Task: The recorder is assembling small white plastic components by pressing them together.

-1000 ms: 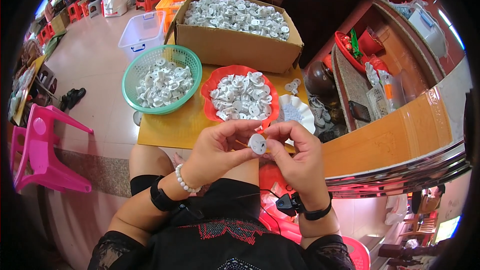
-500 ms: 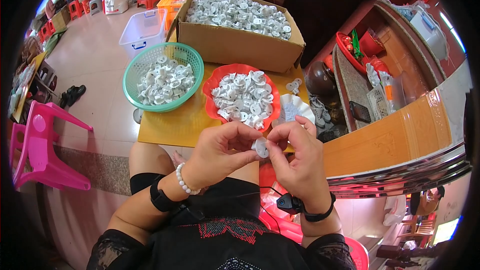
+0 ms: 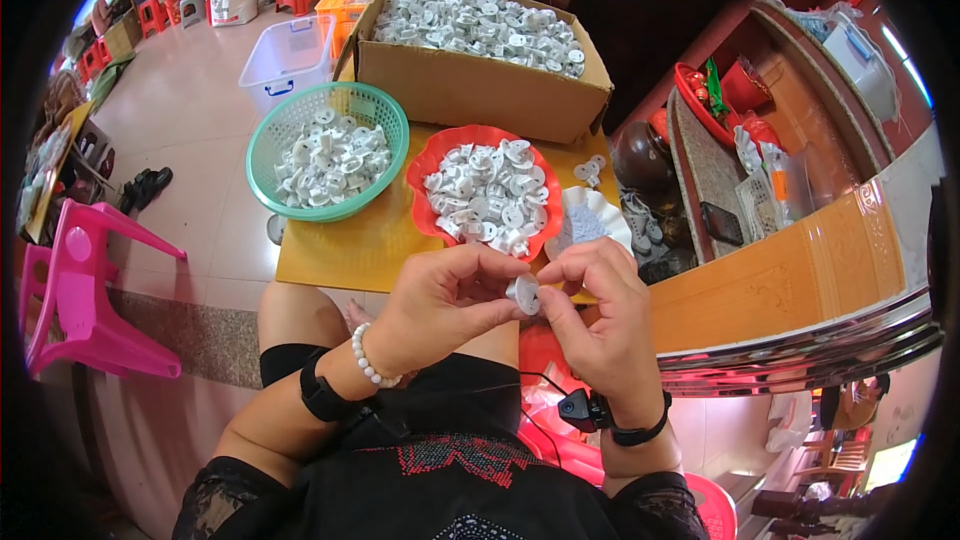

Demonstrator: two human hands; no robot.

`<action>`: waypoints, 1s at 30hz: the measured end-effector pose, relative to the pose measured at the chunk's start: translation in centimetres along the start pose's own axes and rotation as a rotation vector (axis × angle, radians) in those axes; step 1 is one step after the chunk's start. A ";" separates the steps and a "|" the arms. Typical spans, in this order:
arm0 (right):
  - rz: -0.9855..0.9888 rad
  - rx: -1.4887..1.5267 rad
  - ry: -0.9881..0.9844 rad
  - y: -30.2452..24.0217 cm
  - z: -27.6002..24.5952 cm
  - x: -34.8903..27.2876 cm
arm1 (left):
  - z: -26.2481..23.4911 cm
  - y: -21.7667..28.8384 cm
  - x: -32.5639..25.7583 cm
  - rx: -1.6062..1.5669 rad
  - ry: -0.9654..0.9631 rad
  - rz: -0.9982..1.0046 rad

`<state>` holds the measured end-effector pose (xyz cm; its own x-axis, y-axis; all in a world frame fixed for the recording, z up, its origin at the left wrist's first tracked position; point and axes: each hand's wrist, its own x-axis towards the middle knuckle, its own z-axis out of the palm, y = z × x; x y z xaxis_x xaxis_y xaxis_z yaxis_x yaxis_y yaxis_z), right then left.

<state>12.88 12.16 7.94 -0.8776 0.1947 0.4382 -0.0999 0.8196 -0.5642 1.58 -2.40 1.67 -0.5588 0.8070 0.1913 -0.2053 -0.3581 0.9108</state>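
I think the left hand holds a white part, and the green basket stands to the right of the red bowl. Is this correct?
Not entirely: in the head view, the green basket stands to the left of the red bowl. The left hand does hold a white part.

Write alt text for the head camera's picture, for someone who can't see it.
A bare left hand holds a small round white part, with the right hand close against its edge. Beyond, on a yellow table, a green basket, a red bowl and a large cardboard box hold many similar white parts.
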 end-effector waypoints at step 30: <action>0.545 -0.459 -0.030 21.1 3.9 -3.4 | -12.5 0.1 4.8 1.327 0.519 0.497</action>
<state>11.96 26.70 -8.17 -0.7593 0.6320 0.1547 0.5587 0.7552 -0.3429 -11.18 -4.47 -1.87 -0.6229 0.3825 0.6824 0.7804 0.3636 0.5086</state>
